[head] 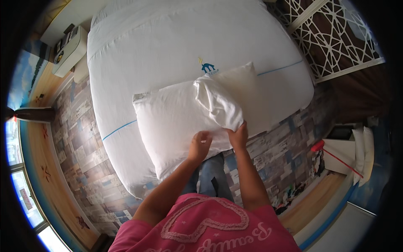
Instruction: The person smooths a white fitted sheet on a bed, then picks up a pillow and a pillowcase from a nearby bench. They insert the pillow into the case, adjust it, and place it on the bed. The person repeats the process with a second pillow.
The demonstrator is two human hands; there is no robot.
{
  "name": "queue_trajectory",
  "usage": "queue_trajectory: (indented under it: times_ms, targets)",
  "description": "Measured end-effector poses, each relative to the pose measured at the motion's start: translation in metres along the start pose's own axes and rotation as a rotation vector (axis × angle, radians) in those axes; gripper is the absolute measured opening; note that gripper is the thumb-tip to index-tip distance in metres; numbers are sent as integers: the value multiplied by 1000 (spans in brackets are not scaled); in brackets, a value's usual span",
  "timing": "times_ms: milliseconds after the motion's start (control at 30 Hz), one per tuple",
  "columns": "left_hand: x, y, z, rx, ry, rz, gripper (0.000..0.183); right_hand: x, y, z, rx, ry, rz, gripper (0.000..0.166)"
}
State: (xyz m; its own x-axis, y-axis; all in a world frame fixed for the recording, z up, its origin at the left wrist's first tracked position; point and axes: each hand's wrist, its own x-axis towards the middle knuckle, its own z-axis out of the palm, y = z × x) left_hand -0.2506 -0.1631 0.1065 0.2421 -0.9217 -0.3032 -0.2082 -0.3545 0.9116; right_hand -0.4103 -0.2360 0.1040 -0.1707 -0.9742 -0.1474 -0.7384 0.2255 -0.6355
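A white pillow (245, 82) lies across the near end of a made bed, its right part uncovered. The white pillowcase (170, 116) covers its left part, and the case's loose edge is bunched over the middle. My right hand (239, 135) grips that bunched cloth at the pillow's near side. To its left, my left hand (199, 147) is over the pillow's near edge with its fingers loosely curled; no cloth shows between them.
The bed's white cover (176, 41) has a blue line and a small printed logo. A red broom (333, 156) leans by a white cabinet (340, 148) and more pillows (365, 154) at right. A white lattice screen (333, 44) stands beyond. Wood-patterned floor (85, 145) surrounds the bed.
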Motion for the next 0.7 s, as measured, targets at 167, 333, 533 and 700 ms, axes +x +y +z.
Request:
queue_trajectory:
  times_ms: [167,333,533,700]
  targets:
    - [40,6,-6,-92,64,-74,32,52,47,-22,452,83,198,36]
    - [101,33,4,-585,-12,-331,40,75,67,-36,374,10,256,33]
    - [190,56,21,-413,257,-628,41,81,42,-53,516,-411,265,38]
    - [239,32,58,-316,330,-536,27,111,47,-66,276,-428,198,32]
